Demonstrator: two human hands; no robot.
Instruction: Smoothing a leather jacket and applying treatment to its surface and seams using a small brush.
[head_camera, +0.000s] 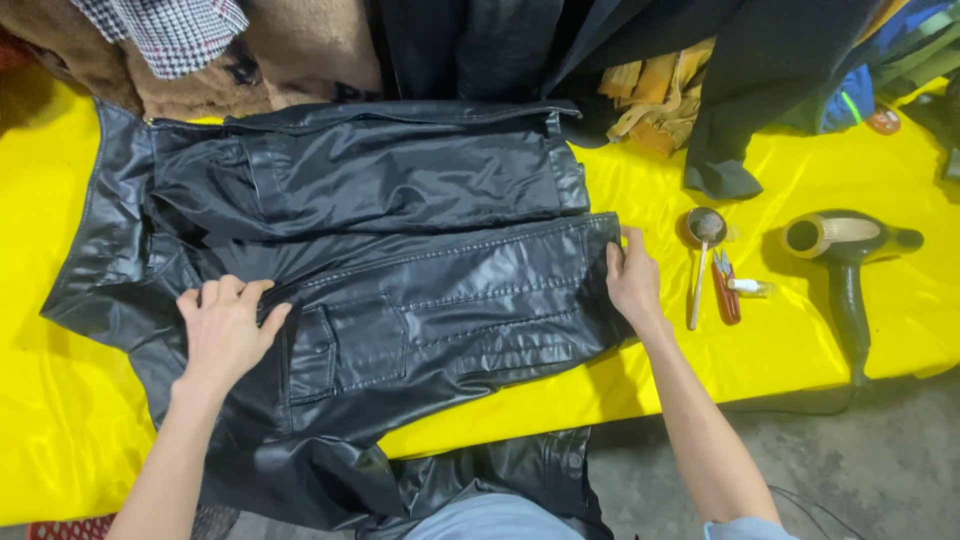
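Left hand (225, 325) lies flat, fingers curled, on the black leather jacket (400, 270); right hand (632, 278) pinches its hem edge. The jacket sprawls across the yellow table (800, 340), bare cloth beyond, a hairdryer (845, 250) nearby.

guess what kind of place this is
Probably a clothing repair or restoration workshop: a black leather jacket lies spread on a yellow-covered table, other garments are heaped behind, and a hair dryer sits nearby.
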